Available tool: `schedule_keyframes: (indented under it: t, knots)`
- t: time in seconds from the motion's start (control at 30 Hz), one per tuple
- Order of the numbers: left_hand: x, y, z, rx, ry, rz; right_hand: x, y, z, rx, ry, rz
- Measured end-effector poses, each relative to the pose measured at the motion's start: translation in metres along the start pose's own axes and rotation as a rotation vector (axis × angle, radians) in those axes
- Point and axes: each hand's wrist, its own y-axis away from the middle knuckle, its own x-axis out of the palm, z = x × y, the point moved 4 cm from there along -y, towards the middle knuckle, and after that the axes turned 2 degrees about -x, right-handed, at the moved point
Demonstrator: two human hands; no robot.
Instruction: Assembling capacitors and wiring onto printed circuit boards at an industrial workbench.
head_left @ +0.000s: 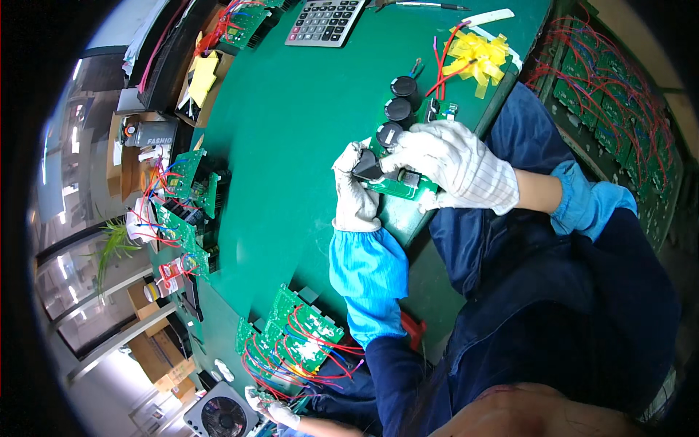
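Observation:
A green circuit board (pixel 408 188) lies near the front edge of the green table, with several black round capacitors (pixel 398 109) standing in a row on it. My left hand (pixel 355 195), in a white glove, is closed at the board's left side, fingers against a black blocky part (pixel 368 166). From the right, my right hand (pixel 466 166), in a striped white glove, reaches over the board. Its fingertips touch near the same black part, and its thumb is at the board's near edge. The glove hides much of the board. Red wires (pixel 440 69) rise from its far end.
Yellow ties (pixel 477 62) lie beyond the board, a calculator (pixel 325 22) and pen (pixel 435 6) farther back. Wired boards fill a rack (pixel 611 109) at right; more boards (pixel 298 331) stand at lower left, near another person's gloved hand (pixel 273 409) and a fan (pixel 222 415).

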Motion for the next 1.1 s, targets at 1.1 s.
schedule_keyframes:
  t: [1.1]
  knots:
    - [-0.016,-0.010,-0.033,0.356,-0.065,-0.149,-0.076,-0.077,-0.073,0.326,-0.020,-0.060]
